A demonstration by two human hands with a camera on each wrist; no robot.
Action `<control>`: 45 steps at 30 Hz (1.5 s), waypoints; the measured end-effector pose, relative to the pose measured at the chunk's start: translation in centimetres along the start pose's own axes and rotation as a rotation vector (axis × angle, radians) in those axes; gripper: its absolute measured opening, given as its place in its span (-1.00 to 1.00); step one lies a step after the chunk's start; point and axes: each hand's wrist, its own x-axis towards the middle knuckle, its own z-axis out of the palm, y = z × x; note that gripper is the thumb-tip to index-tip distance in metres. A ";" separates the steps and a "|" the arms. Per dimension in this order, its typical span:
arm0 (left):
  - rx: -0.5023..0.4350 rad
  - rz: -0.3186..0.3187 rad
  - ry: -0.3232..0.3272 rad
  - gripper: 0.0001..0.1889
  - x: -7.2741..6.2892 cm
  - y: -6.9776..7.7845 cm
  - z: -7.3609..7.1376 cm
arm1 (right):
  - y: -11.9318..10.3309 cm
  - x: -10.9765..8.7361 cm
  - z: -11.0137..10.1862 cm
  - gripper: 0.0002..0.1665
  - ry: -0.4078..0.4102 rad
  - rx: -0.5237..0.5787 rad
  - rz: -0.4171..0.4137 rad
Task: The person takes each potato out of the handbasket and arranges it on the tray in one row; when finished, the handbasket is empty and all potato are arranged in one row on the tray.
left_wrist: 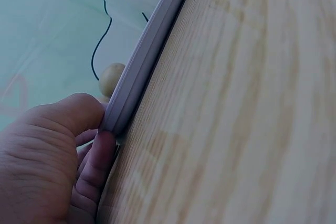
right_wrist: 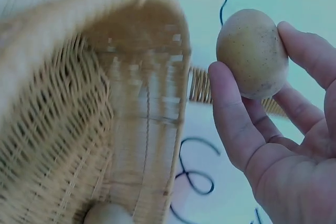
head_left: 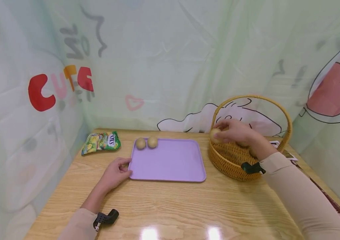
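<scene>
Item 1: round tan speckled potato (right_wrist: 252,53), qty 1, in the fingertips of your R hand (head_left: 234,130); thumb & fingers pinch its sides, other fingers bent behind.
Item 2: brown woven-wicker basket (head_left: 228,168) w/ arched handle, just below & to R of that pinch; loose potato (right_wrist: 108,214) inside.
Item 3: flat lilac rect. tray (head_left: 170,160), approx. betw. your hands; L hand (head_left: 114,173) pinches its near-L rim, thumb vs. fingers. Two round tan potatoes (head_left: 152,142) on it, beyond L fingertips.
Handling (judgement): pinch potato firmly, no hard squeeze; give basket rim & handle clearance; L fingers best steady tray w/o tilting it.
Views: R wrist shows skin specks, plus gap betw. potato & basket rim; in head view these overlap. L wrist shows digits either side of tray rim, only one tray potato; head shows both.
</scene>
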 end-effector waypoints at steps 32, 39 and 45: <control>0.001 -0.009 0.001 -0.46 0.0 0.0 -0.5 | -3.0 7.9 10.4 -0.47 0.006 0.257 -0.008; 0.001 -0.008 0.005 -0.47 0.1 0.2 -0.2 | -3.0 9.3 12.5 -0.45 -0.007 0.306 0.001; 0.012 -0.004 0.011 -0.47 0.2 0.2 0.0 | -3.0 10.7 14.4 -0.42 0.007 0.291 0.006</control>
